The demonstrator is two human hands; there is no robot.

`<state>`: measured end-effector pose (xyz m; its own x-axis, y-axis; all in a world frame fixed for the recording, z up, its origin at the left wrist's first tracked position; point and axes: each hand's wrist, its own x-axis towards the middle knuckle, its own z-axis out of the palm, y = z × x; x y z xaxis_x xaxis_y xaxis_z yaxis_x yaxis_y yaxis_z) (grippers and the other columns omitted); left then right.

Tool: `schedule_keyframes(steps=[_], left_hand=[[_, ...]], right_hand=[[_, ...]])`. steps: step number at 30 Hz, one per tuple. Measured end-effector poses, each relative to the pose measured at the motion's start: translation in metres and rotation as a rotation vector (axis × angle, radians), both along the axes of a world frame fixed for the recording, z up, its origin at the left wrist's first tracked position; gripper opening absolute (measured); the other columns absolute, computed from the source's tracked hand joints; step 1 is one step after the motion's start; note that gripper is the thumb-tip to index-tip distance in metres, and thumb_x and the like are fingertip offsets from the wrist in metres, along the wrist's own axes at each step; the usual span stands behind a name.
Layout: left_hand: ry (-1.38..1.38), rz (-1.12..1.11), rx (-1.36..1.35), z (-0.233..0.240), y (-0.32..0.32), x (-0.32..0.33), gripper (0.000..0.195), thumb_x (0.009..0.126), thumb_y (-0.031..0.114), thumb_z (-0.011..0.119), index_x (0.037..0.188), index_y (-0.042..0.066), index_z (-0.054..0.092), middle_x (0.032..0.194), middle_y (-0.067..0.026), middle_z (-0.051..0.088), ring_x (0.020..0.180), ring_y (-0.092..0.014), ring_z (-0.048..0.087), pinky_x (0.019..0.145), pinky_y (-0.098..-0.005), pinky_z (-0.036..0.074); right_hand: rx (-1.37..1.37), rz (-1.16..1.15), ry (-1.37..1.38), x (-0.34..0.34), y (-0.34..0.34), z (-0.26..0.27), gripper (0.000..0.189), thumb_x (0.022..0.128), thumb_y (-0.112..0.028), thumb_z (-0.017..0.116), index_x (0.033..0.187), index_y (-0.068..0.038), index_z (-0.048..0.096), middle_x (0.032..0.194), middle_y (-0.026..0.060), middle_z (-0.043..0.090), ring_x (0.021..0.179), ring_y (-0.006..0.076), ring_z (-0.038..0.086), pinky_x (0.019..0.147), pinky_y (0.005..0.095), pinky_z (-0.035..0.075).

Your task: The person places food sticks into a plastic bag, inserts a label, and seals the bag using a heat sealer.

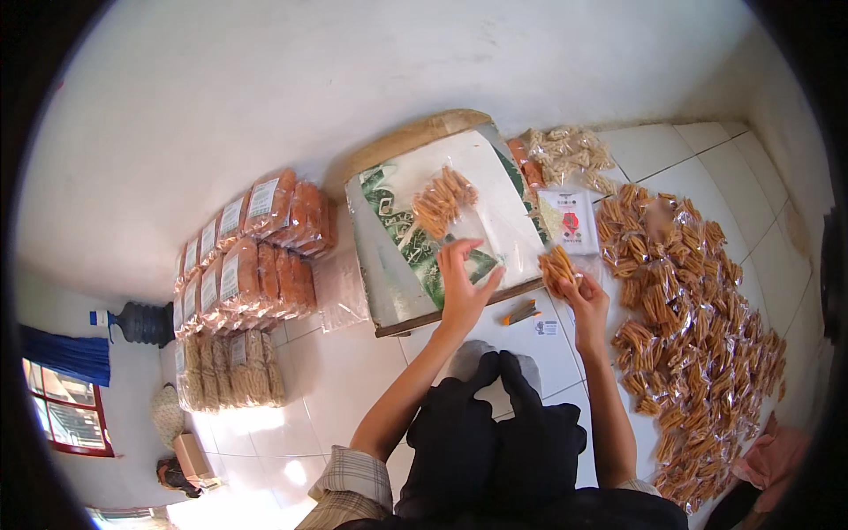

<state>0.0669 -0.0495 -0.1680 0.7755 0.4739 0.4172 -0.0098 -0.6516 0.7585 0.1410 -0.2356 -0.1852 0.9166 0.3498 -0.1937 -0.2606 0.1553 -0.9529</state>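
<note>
My left hand [460, 281] hovers over the front part of a low table [391, 278], thumb and fingers apart with nothing visible between them. Just beyond its fingertips, a clear plastic bag [467, 228] lies on the tabletop. Several bundles of brown stick-shaped snacks [440, 202] are grouped at the bag's far end. To the right of the table's front corner, my right hand [586, 295] grips a small clear packet of brown stick snacks [558, 266]. The packet is off the floor, its lower end hidden by my fingers.
Many snack packets [695, 331] are heaped on the tiled floor at right. Large labelled orange packs [258, 225] stand stacked at left, above pale packs [228, 371]. Printed bags [570, 222] and pale packets [570, 152] lie right of the table. A stapler-like tool [521, 313] rests before my feet.
</note>
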Motion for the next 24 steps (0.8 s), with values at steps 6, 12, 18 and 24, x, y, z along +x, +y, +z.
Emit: schedule_keyframes(steps=[6, 12, 18, 24], left_hand=[[0.229, -0.01, 0.386, -0.043, 0.006, -0.028, 0.053, 0.06, 0.02, 0.073, 0.105, 0.01, 0.047, 0.108, -0.0098, 0.041, 0.103, -0.029, 0.036, 0.087, -0.0445, 0.027], [0.218, 0.042, 0.466, -0.058, 0.009, -0.027, 0.04, 0.065, 0.019, 0.071, 0.097, 0.011, 0.049, 0.102, -0.0075, 0.043, 0.096, -0.026, 0.04, 0.081, -0.0404, 0.03], [0.036, 0.038, 0.31, -0.058, 0.014, -0.025, 0.023, 0.073, 0.015, 0.067, 0.086, 0.01, 0.048, 0.084, -0.0044, 0.049, 0.082, -0.023, 0.045, 0.072, -0.0368, 0.031], [-0.086, 0.0, 0.224, -0.063, 0.015, -0.032, 0.024, 0.072, 0.011, 0.069, 0.083, 0.008, 0.048, 0.081, -0.0048, 0.05, 0.08, -0.024, 0.046, 0.07, -0.0367, 0.031]], right_hand=[[-0.083, -0.111, 0.12, -0.024, -0.012, -0.04, 0.031, 0.082, -0.009, 0.061, 0.109, 0.005, 0.05, 0.093, 0.0121, 0.062, 0.082, 0.0166, 0.063, 0.069, 0.0266, 0.052], [0.032, 0.002, 0.218, -0.047, 0.007, -0.03, 0.028, 0.086, -0.008, 0.055, 0.11, 0.004, 0.048, 0.099, 0.0134, 0.06, 0.081, 0.0199, 0.063, 0.07, 0.0331, 0.055], [0.161, 0.128, 0.376, -0.062, 0.03, -0.016, 0.028, 0.09, -0.011, 0.049, 0.11, 0.008, 0.049, 0.103, 0.0141, 0.059, 0.09, 0.0216, 0.061, 0.081, 0.0329, 0.051], [0.203, 0.179, 0.381, -0.042, 0.07, -0.025, 0.03, 0.089, -0.014, 0.052, 0.11, 0.008, 0.051, 0.102, 0.0132, 0.06, 0.087, 0.0192, 0.062, 0.076, 0.0275, 0.049]])
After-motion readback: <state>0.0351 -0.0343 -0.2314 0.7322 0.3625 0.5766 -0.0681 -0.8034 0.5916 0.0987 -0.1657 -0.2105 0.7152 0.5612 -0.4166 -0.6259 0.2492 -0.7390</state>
